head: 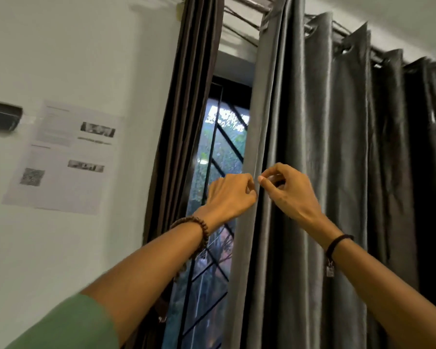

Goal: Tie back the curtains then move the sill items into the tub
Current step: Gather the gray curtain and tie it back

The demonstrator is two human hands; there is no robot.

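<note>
We had both hands raised to the inner edge of the grey curtain (312, 147). Our left hand (230, 197) was curled closed, its fingertips pinching the curtain's edge from the window side. Our right hand (288, 191) sat just beside it, thumb and forefinger pressed narrow on the same edge from the room side, the other fingers bent. The two hands almost touched, with the fold of cloth between them.

The curtain hung in deep pleats to the right of our right hand, up to a rod (337, 34) above. To the left of our left hand the brown curtain (186, 122) hung bunched against the wall, and between the two curtains, behind our left wrist, the window (219, 147) showed with its dark bars.

A bead bracelet (194, 227) circled our left wrist and a black band (337, 244) our right. Far left of our hands a printed sheet (63, 157) was stuck to the wall. The sill and tub were not in view.
</note>
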